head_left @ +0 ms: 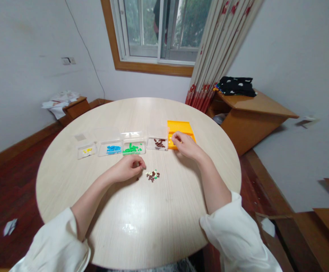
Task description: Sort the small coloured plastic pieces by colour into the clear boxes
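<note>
My left hand [128, 168] rests on the table with its fingers curled round towards the thumb; whatever the fingertips hold, if anything, is too small to make out. Just right of it lies a small pile of brown, pale and green pieces [153, 175], with one brown piece [137, 179] apart below the hand. Over the open orange box [179, 127] is my right hand [183, 142], fingers bent together in a pinch. It covers part of the box's near half, and its fingertips' contents cannot be made out.
Left of the orange box, open clear boxes stand in a row, holding brown pieces [160, 143], green pieces [132, 148], blue pieces [114, 149] and yellow pieces [87, 150]. The round table [142, 226] has a wooden cabinet [262, 113] beyond its right edge.
</note>
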The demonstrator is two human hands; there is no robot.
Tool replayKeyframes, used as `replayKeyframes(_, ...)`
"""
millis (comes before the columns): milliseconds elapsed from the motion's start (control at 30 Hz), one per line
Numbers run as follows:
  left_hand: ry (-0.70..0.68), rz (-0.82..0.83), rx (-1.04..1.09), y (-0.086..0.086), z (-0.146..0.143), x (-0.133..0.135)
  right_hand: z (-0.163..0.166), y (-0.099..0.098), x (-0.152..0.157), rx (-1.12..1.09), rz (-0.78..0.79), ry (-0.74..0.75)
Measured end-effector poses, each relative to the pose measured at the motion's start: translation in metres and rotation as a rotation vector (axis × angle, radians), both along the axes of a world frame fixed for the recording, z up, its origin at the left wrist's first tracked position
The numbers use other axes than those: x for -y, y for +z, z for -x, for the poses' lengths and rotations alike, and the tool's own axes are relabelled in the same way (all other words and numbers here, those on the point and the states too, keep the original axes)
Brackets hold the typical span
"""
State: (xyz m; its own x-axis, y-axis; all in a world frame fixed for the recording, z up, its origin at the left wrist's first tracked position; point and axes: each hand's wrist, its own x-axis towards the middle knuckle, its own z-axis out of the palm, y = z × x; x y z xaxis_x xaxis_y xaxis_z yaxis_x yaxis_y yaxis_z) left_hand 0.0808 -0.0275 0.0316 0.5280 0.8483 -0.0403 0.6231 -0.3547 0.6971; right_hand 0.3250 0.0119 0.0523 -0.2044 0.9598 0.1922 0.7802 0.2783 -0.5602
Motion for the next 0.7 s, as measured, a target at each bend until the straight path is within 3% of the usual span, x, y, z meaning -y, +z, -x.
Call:
replayKeyframes(133,-0.048,-0.063,-0.011,-0.001,0.000,0.001,-0.011,-0.008,-0.010,0.209,-0.020,-0.270)
replayKeyframes(300,-0.148,-0.050,0.028,-0.002,-0.002,0.003,-0.012,-0.011,-0.012,0.289,0.019,-0.376)
replayKeyframes(533,-0.151,-0.028,0.021,-0.003,-0.005,0.003,-0.009,-0.005,-0.008,0.191,-0.061,-0.392)
replayKeyframes(700,0.011,0.039,0.142,-0.001,-0.008,0.002,0.002,0.003,-0.001,-0.004,-0.234,-0.283)
